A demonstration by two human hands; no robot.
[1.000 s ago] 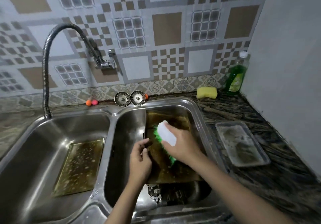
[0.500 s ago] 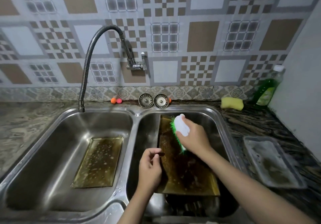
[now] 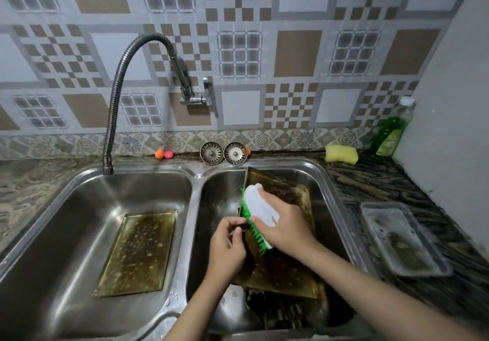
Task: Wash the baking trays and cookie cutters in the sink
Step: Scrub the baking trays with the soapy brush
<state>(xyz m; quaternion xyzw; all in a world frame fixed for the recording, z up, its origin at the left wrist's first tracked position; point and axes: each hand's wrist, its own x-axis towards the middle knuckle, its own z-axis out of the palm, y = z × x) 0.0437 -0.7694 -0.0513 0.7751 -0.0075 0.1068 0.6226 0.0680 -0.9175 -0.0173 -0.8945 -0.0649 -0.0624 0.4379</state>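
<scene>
Right now, right hand (image 3: 284,228) wrapped over white scrub brush (image 3: 260,209), green bristles pressed on the greasy baking tray (image 3: 285,272) tilted in the right sink basin (image 3: 328,182). Left hand (image 3: 227,248) just beside it, fingers pinching the tray's left edge. Second tray (image 3: 137,253) flat in the basin left of both hands; third tray (image 3: 402,237) on the bench to their right

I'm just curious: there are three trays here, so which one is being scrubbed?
The dark tray tilted in the right basin: the right hand presses a green-bristled brush on it. Another tray lies flat in the left basin; a third sits on the counter.
</scene>
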